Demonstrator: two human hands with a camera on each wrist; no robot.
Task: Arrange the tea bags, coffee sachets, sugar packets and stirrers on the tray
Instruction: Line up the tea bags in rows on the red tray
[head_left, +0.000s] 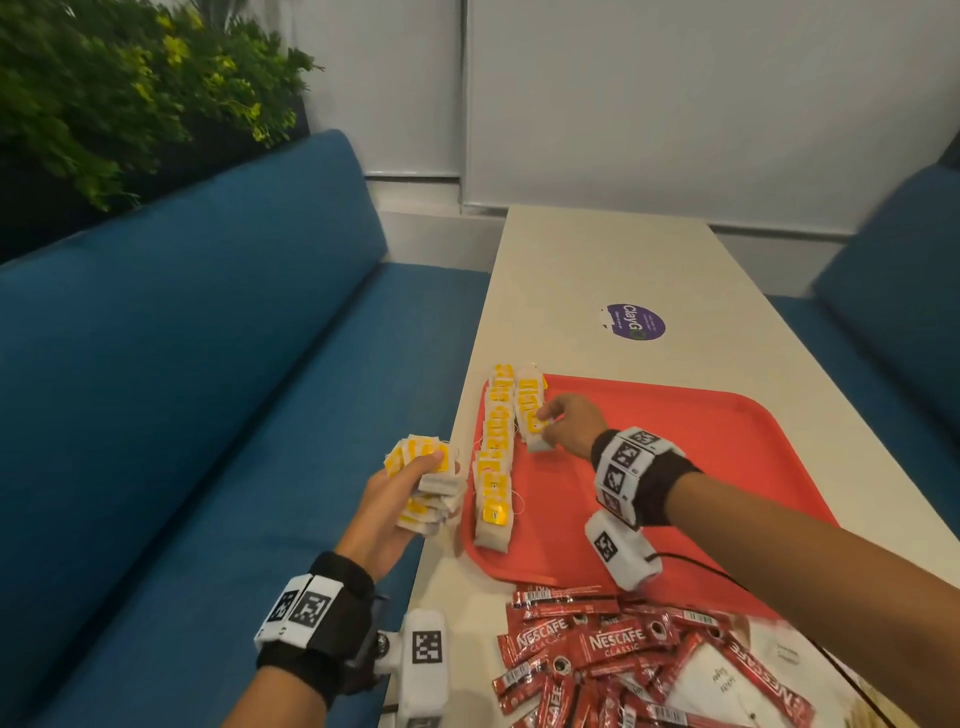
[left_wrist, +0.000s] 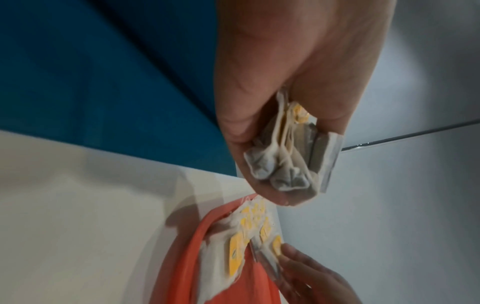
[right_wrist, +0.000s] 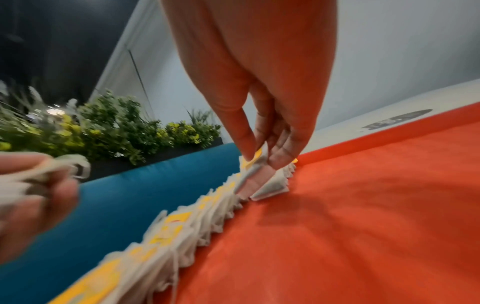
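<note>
Tea bags (head_left: 493, 467), soft white paper pouches with square yellow tags and thin strings, lie overlapped in a long row along the left rim of the smooth red plastic tray (head_left: 701, 441). A second, shorter row (head_left: 530, 410) runs just beside it. The right hand (head_left: 569, 423) pinches the nearest bag of that short row (right_wrist: 255, 181) between thumb and fingertips, the bag's lower edge touching the tray. The left hand (head_left: 395, 499) hovers off the table's left edge over the blue fabric bench (head_left: 208, 364), fingers curled round a thick bundle of tea bags (head_left: 428, 480). Glossy red coffee sachets (head_left: 597, 654), long and narrow, lie heaped on the pale table (head_left: 597, 260) near the tray's close edge.
</note>
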